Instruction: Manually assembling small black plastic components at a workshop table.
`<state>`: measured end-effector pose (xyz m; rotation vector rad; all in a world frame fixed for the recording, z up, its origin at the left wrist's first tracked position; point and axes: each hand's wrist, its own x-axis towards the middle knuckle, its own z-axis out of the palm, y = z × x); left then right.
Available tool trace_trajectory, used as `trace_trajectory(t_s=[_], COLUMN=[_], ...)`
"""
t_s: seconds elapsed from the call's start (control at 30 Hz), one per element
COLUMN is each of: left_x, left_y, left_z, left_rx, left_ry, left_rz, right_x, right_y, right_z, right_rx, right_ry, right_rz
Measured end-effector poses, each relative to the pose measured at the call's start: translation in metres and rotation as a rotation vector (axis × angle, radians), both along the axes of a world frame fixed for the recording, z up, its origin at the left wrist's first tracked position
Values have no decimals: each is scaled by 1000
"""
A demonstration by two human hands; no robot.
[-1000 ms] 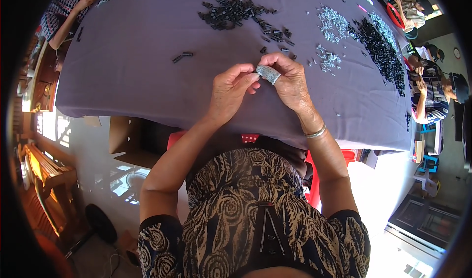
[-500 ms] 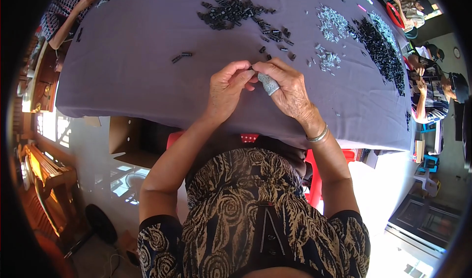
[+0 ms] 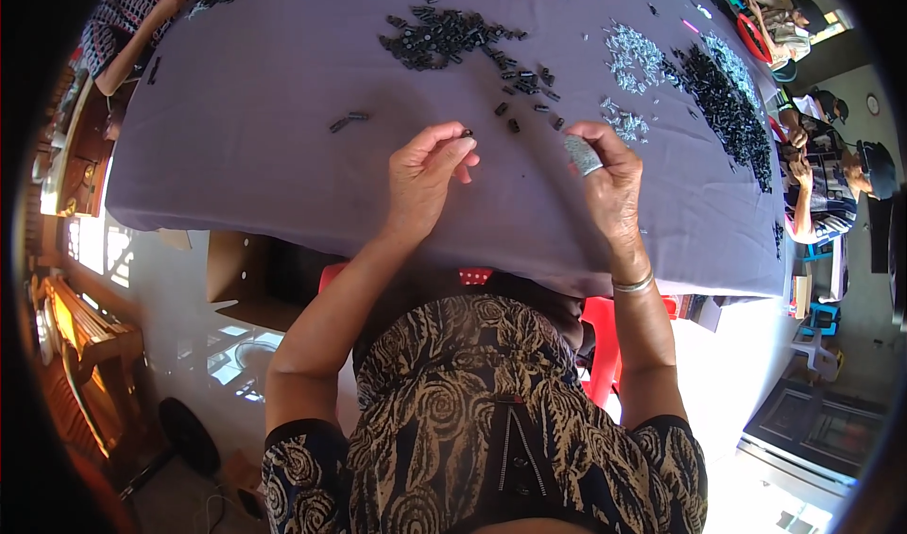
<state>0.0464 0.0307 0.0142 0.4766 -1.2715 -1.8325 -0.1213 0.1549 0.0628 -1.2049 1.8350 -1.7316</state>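
Observation:
My left hand (image 3: 421, 177) is raised over the near part of the cloth-covered table. Its thumb and forefinger pinch a small black cylindrical piece (image 3: 468, 134), mostly hidden by the fingertips. My right hand (image 3: 616, 173), a bracelet at its wrist, hovers to the right with fingers curled together. A grey wrap (image 3: 583, 155) covers one of its fingers. Whatever lies between those fingertips, if anything, cannot be made out. Just beyond it are small clear pieces (image 3: 624, 121) and a few loose black cylinders (image 3: 514, 125). Two black cylinders (image 3: 350, 120) lie left of my left hand.
Black cylinders form a pile (image 3: 439, 38) at the far middle. On the right are a heap of clear pieces (image 3: 635, 57) and a long heap of black pieces (image 3: 723, 104). Other people sit along the left and right table edges. A red basket (image 3: 753, 41) is at the far right.
My hands were together over the table and have parted. The right has moved right toward the clear pieces; the left has shifted slightly left, keeping the black piece.

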Motion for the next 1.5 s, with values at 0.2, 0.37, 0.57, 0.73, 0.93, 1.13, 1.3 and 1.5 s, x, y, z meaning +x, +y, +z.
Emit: trace_trajectory(t_s=[0.2,0.37,0.57,0.73,0.93,1.13,1.3,1.5], left_x=[-3,-4,-6,-7,-6,-5,-5,-6], left_y=[1,2,2,1,0,1,0,2], left_z=[3,0,-3,-3,-4,-3,-4,-1], left_rx=[16,14,19,57,61,77,55,48], left_ry=[-21,-31,-7,-21,-23,-17,-26,-45], left_rz=[13,5,5,-25,-37,-32,-16,-8], right_x=[-29,-40,-40,-36,-33,-25,6,11], right_y=[-13,-48,-94,-112,-117,-95,-70,-67], right_z=[1,6,5,6,4,4,-9,-15], right_rx=[75,150,278,490,504,351,48,-28], right_ry=[102,298,928,1190,1193,411,-446,-266], right_rz=[-36,-20,200,311,318,275,450,441])
